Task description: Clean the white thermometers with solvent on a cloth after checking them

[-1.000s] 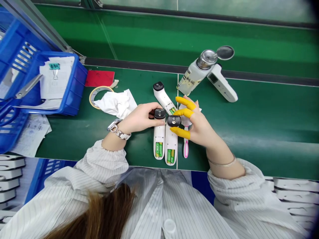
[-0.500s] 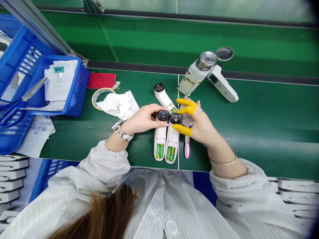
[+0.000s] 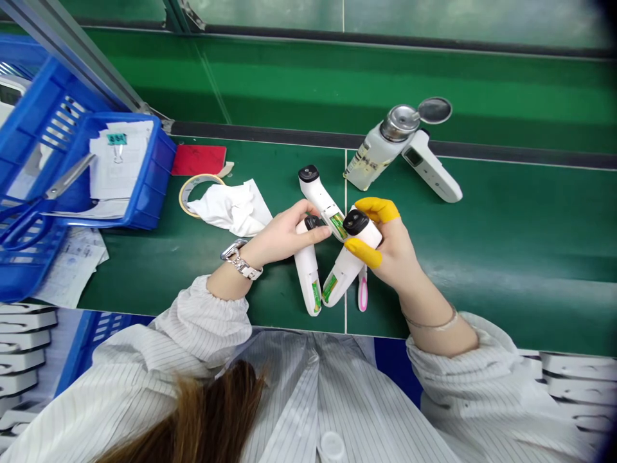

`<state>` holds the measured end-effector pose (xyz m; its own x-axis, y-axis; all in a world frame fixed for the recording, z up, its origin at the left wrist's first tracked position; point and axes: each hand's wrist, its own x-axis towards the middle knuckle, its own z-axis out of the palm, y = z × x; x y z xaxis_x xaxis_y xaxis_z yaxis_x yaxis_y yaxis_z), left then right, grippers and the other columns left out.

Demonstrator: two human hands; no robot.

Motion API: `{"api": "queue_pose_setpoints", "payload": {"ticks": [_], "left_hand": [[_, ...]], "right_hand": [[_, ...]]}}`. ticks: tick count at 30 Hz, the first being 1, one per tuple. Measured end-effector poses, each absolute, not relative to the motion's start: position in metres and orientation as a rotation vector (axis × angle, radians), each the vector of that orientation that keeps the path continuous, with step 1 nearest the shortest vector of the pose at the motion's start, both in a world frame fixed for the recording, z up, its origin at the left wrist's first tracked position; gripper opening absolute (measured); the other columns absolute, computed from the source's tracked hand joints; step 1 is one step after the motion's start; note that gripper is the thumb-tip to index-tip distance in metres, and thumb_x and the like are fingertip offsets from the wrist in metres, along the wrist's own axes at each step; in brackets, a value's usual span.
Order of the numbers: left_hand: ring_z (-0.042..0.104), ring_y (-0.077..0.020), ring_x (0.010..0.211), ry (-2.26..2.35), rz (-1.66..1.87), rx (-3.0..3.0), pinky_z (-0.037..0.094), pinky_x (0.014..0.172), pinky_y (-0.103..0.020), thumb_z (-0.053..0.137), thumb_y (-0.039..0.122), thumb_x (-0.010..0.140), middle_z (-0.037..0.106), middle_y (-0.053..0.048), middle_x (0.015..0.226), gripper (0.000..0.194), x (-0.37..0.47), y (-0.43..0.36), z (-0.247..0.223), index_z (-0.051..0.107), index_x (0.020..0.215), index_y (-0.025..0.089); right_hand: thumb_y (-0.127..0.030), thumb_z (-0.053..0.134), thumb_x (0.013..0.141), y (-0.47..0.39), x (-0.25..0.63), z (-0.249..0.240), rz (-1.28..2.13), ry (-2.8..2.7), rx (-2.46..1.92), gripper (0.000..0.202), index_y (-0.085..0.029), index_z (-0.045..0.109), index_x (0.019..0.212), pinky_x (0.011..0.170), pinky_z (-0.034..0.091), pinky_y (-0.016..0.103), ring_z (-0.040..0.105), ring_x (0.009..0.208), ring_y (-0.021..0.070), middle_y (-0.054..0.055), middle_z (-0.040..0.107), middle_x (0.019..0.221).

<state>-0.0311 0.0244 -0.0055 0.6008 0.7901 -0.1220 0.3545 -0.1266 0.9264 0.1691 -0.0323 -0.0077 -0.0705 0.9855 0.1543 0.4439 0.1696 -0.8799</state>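
Note:
My left hand (image 3: 282, 236) grips the black-tipped head of a white handheld thermometer (image 3: 308, 275) whose open battery bay shows green cells. My right hand (image 3: 390, 247), with yellow finger cots, holds the head of a second thermometer (image 3: 348, 257), tilted so its lower end points left and down. A third thermometer (image 3: 321, 199) lies on the green mat just behind both hands. A pink-handled brush (image 3: 362, 290) lies under my right hand.
A metal-capped liquid bottle (image 3: 380, 151) and another white thermometer (image 3: 432, 172) lie at the back right. A crumpled white cloth (image 3: 231, 207), a tape ring (image 3: 190, 188) and a red card (image 3: 198, 159) sit left of centre. A blue basket (image 3: 147, 186) holds papers and scissors (image 3: 29, 209).
The two thermometers stood side by side on the mat; now both hands have closed on their heads and tilted them apart, the right one lifted and swung to the right.

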Motion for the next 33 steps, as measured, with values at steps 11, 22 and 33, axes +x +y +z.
{"api": "queue_pose_setpoints", "payload": {"ticks": [11, 22, 33], "left_hand": [[0.056, -0.0081, 0.072, 0.696, 0.341, 1.056, 0.047, 0.059, -0.018, 0.069, 0.023, 0.072, 0.057, -0.004, 0.097, 0.041, -0.032, 0.024, -0.003, 0.055, 0.110, 0.017], [0.055, -0.0085, 0.070, 0.666, 0.429, 1.028, 0.046, 0.061, -0.018, 0.072, 0.019, 0.067, 0.061, -0.005, 0.091, 0.038, -0.034, 0.027, -0.001, 0.062, 0.103, 0.012], [0.050, -0.0096, 0.057, 0.697, 1.028, 1.070, 0.039, 0.045, -0.019, 0.073, 0.026, 0.062, 0.060, -0.001, 0.076, 0.037, -0.054, 0.032, 0.010, 0.066, 0.097, 0.019]], "right_hand": [[-0.045, 0.045, 0.086, -0.032, 0.168, -0.008, 0.924, -1.734, -1.462, 0.040, -0.023, 0.042, 0.120, 0.068, 0.047, 0.033, 0.058, 0.075, 0.0187, 0.006, 0.058, 0.099], [-0.040, 0.071, 0.069, -0.031, 0.179, -0.003, 1.039, -1.667, -1.410, 0.048, -0.018, 0.059, 0.110, 0.077, 0.051, 0.034, 0.064, 0.085, 0.0202, 0.006, 0.066, 0.100], [-0.034, 0.066, 0.075, -0.021, 0.221, 0.007, -0.176, -1.189, -0.864, 0.038, -0.017, 0.064, 0.109, 0.084, 0.045, 0.042, 0.062, 0.091, 0.0256, 0.003, 0.062, 0.091]]}}
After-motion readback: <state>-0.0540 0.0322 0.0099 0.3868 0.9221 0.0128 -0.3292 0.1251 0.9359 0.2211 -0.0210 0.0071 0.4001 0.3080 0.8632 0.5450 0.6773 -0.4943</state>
